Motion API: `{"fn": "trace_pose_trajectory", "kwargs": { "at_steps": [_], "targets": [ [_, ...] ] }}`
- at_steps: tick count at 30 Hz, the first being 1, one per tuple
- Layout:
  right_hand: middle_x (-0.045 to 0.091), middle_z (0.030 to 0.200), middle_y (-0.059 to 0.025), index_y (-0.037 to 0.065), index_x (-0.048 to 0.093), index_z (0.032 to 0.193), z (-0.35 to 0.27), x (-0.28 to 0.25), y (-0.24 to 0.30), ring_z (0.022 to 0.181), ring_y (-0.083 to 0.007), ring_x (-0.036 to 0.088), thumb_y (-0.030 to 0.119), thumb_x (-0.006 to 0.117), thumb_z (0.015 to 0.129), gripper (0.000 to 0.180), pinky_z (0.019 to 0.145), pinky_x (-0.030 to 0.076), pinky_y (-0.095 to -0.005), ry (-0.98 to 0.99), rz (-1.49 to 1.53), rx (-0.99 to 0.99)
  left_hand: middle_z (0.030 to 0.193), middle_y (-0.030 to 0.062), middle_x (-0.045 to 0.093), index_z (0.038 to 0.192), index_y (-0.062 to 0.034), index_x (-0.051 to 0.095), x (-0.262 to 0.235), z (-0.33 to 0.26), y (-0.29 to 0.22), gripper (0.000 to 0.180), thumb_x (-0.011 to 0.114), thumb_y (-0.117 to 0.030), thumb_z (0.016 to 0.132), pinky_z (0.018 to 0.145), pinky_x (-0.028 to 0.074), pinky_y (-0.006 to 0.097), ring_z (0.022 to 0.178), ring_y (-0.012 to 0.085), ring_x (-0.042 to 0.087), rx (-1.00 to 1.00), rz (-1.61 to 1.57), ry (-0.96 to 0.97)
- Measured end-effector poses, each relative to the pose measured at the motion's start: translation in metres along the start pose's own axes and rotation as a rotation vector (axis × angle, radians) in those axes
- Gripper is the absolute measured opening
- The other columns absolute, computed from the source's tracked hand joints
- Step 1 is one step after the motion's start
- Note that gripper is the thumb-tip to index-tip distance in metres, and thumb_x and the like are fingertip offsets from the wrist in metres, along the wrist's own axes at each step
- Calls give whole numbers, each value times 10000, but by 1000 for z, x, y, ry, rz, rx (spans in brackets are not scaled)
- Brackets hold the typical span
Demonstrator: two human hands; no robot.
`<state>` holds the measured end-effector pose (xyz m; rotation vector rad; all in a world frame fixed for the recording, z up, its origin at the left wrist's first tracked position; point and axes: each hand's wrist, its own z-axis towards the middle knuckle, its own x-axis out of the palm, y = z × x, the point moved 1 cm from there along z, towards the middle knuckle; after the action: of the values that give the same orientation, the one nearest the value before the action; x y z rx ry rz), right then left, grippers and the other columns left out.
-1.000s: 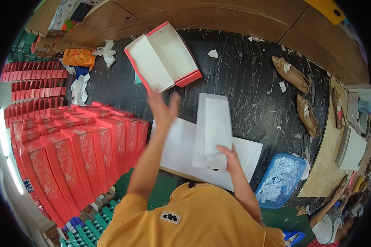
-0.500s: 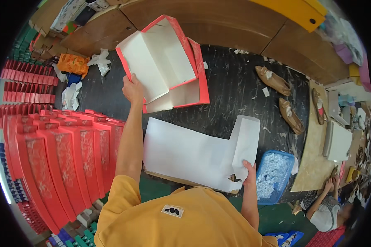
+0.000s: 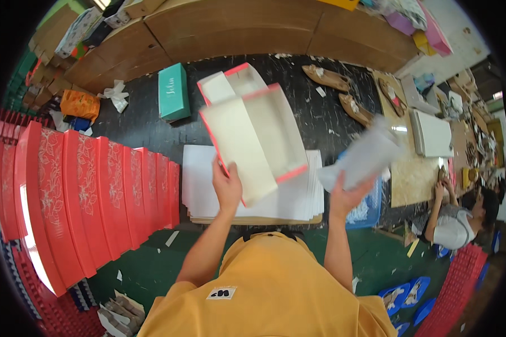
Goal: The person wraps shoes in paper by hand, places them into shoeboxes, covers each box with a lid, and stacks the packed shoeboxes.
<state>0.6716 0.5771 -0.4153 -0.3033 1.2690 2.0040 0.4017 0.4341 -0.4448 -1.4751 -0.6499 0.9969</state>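
Observation:
My left hand [image 3: 227, 186] is closed on the near edge of an open red shoebox [image 3: 272, 132] with a white inside. The shoebox is tilted above a stack of white paper sheets [image 3: 197, 185] at the table's front edge. Just behind it a second open red box [image 3: 244, 81] shows in part. My right hand [image 3: 347, 197] grips a folded sheet of white paper [image 3: 371, 154], smeared by motion, to the right of the shoebox. Below the sheet, partly hidden, is a blue basket [image 3: 371, 216] with white paper scraps.
Red boxes [image 3: 84, 191] stand in tall stacks at left. A teal box [image 3: 173, 92] lies on the black table [image 3: 143, 126]. Brown shoes [image 3: 327, 78] rest at the far right, near a beige board [image 3: 402, 185]. Another person [image 3: 452, 224] sits at right, hands on a shoe.
My left hand has brought the shoebox nearer, over the paper stack, uncovering the teal box. My right hand has lifted the folded sheet off the stack and moved it right.

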Motion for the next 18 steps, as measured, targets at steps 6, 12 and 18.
{"fn": "trace_pose_trajectory", "kwargs": {
  "at_steps": [6,12,18],
  "targets": [
    [419,1502,-290,175,192,1629,-53,61,44,1279,-495,511,304,759,806,1008,990,516,-522,1323,-485,-76,1177,177,683,1431,26,475,-2,-61,59,495,587,-64,958,891,519,333,1035,219,671,-405,64,153],
    [217,1578,-381,151,201,1624,-86,88,10,1428,-533,331,351,788,796,1034,1085,445,-545,1034,2,-140,1035,193,720,1411,19,494,-19,-24,71,502,597,-71,928,806,539,364,911,268,716,-157,206,290],
    [657,1297,-183,89,649,1303,6,23,-187,1178,-367,638,137,701,851,457,1010,506,-447,524,-361,53,1520,251,442,1541,-73,398,19,-38,-12,761,754,-268,896,1118,375,532,1379,437,445,331,679,145]
  ]
}}
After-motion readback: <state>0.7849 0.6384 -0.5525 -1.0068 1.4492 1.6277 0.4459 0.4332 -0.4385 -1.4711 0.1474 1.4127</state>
